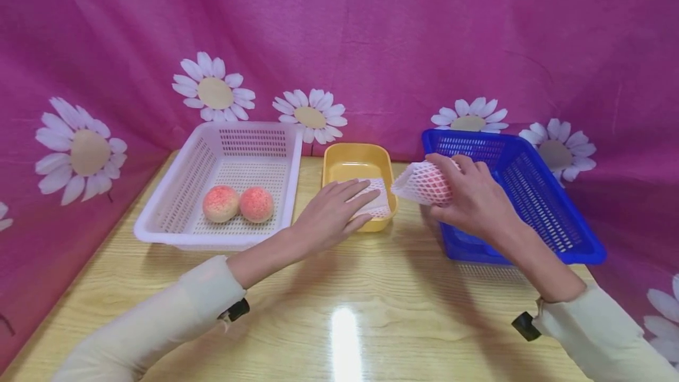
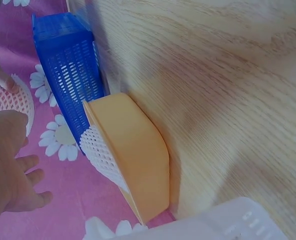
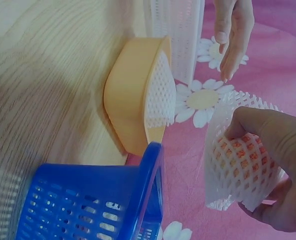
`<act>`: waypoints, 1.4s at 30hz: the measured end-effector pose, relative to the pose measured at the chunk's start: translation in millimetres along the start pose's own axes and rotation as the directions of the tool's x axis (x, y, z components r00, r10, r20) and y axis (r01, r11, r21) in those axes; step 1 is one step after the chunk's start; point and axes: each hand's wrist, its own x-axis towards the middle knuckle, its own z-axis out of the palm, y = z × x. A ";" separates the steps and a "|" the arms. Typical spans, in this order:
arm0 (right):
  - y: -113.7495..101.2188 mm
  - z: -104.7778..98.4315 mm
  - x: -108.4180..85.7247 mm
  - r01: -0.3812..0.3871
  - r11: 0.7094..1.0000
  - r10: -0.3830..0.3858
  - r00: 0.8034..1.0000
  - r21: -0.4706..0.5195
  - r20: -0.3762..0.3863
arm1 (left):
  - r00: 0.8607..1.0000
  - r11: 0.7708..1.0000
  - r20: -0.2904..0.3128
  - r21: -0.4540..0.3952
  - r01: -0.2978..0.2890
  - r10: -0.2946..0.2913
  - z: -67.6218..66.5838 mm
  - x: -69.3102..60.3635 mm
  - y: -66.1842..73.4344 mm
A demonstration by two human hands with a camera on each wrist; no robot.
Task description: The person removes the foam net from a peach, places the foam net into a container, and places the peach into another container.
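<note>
My right hand (image 1: 474,199) grips a peach (image 3: 245,155) wrapped in a white foam net sleeve (image 1: 421,183), held up over the near left side of the blue basket (image 1: 562,187). In the right wrist view the sleeve's mouth flares past the fruit. My left hand (image 1: 334,211), fingers spread, hovers above the yellow container (image 1: 331,161) and holds nothing. Another white foam net (image 2: 100,155) lies in that container and pokes over its rim. Two bare pink peaches, a left peach (image 1: 220,204) and a right peach (image 1: 257,204), sit side by side in the white basket (image 1: 212,237).
The white basket stands left, the yellow container in the middle and the blue basket right, all on a wood-grain table (image 1: 297,323). Behind them hangs a magenta cloth (image 1: 371,46) with white daisies. Much of the blue basket's inside is hidden by my right hand.
</note>
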 end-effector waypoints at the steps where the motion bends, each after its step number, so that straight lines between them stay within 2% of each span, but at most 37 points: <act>1: -1.0 0.6 0.4 0.002 1.000 -0.002 1.000 0.001 0.001 | 1.000 1.000 -0.003 -0.005 0.002 -0.002 -0.3 -1.0 -0.8; 10: -10.0 7.2 2.2 -0.018 1.000 0.018 0.999 0.006 0.046 | 1.000 1.000 0.006 -0.005 0.030 -0.030 -3.8 -9.6 -7.7; 14: -12.4 11.7 2.0 -0.001 1.000 0.000 0.999 0.009 0.054 | 1.000 1.000 -0.003 -0.001 0.029 -0.029 -5.1 -14.4 -10.4; 19: -16.5 16.9 3.3 0.019 1.000 -0.020 0.997 0.015 0.071 | 0.998 0.998 -0.007 0.003 0.058 -0.058 -7.0 -21.4 -14.1; 28: -27.7 25.0 2.9 -0.015 1.000 0.013 0.990 0.015 0.143 | 0.998 0.999 -0.052 0.021 0.038 -0.037 -8.7 -29.9 -19.4; 35: -32.6 35.8 -0.3 0.003 1.000 -0.007 0.989 0.024 0.146 | 0.997 0.999 -0.064 0.038 0.035 -0.032 -7.0 -36.2 -21.5; 42: -36.1 44.9 -1.8 0.054 0.998 -0.058 0.989 0.033 0.136 | 0.998 0.999 -0.043 0.011 0.041 -0.040 -4.9 -40.8 -21.7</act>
